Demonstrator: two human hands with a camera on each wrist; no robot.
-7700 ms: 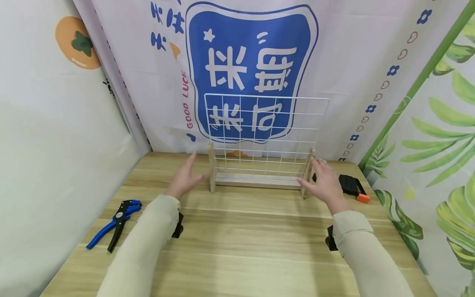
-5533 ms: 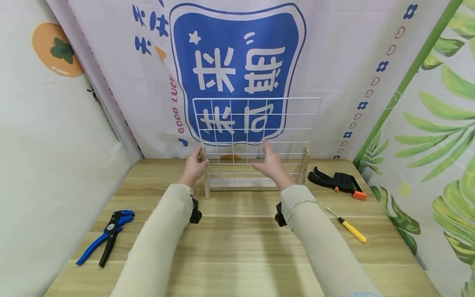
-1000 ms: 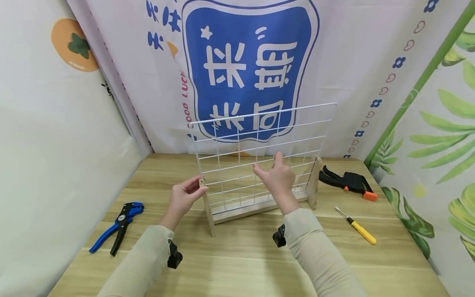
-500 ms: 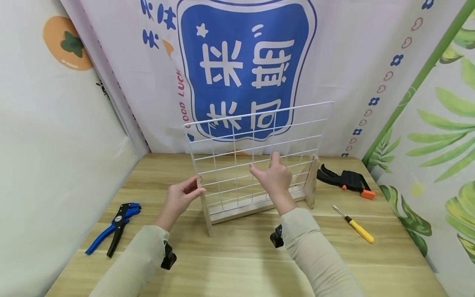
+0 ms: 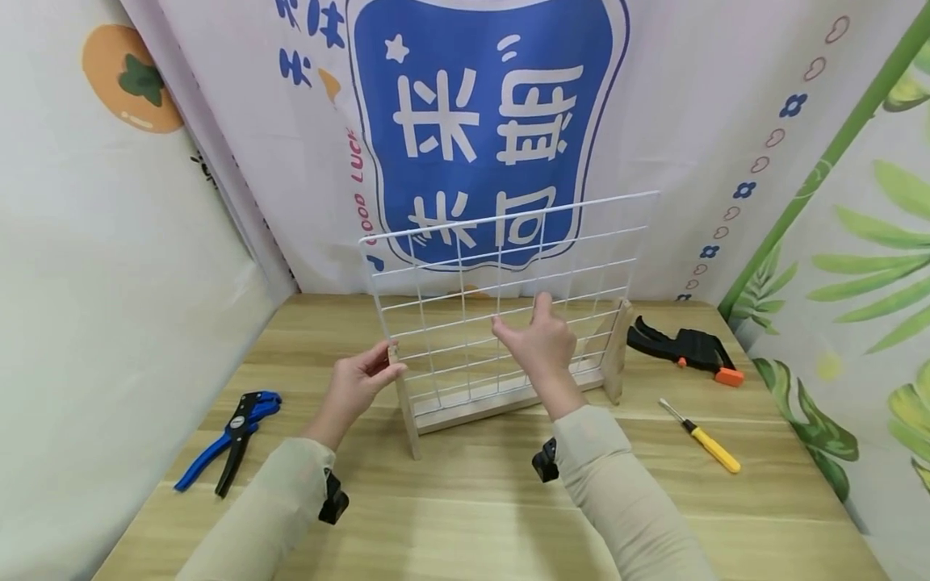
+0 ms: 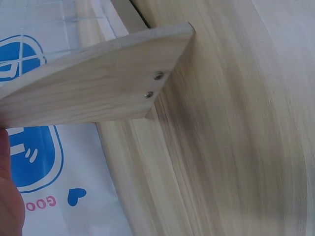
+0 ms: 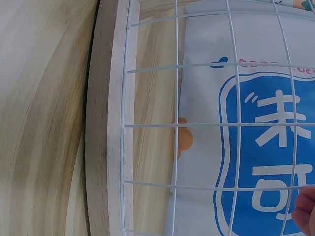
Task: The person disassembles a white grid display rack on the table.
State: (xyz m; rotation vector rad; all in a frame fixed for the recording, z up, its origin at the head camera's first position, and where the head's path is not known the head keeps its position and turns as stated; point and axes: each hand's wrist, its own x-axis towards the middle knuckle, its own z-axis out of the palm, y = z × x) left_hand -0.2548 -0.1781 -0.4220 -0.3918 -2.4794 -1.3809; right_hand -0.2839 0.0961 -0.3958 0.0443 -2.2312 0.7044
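Note:
A white wire grid panel stands upright in a light wooden stand, turned at an angle with its left end nearer to me. My left hand pinches the upper end of the stand's left wooden leg between thumb and fingers. The left wrist view shows that leg's outer face with two screws near its foot. My right hand is in front of the grid's middle, thumb and index finger apart. In the right wrist view a fingertip overlaps a wire crossing.
Blue-and-black wire strippers lie on the wooden table at left. At right are a black clamp with orange parts and a yellow-handled screwdriver. A printed cloth hangs behind the stand.
Since the earliest frames my left hand has taken hold of the left leg and the stand's left end has come forward. My right hand moved inward to the grid. The last second shows little motion.

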